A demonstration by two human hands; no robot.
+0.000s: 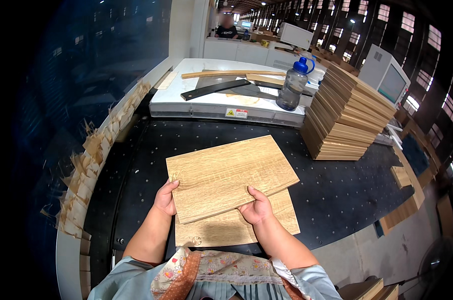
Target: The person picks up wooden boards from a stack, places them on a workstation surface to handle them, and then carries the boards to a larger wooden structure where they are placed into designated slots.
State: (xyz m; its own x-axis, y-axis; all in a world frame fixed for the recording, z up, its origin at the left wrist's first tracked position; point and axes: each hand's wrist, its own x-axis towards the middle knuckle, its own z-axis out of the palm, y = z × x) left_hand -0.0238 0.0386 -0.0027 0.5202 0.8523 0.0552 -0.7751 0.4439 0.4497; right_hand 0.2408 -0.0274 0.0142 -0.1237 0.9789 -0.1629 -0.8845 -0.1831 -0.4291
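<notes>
A light wood-grain board (231, 175) is held up, slightly tilted, between both my hands. My left hand (166, 197) grips its left edge, thumb on the top face and the other fingers hidden beneath. Along the near edge, my right hand (256, 207) clasps the same board, its thumb on top and its fingers underneath. Below it lies a second wood-grain board (221, 234), partly covered by the held one. A round mark shows near its lower left corner.
A tall stack of boards (341, 120) stands on the black studded table (336, 200) at right. Behind are a water bottle (292, 85), a black bar (214, 90) and wood strips on a white ledge (161, 107). Torn tape strips (94, 150) line the left edge. A person (227, 27) sits far back.
</notes>
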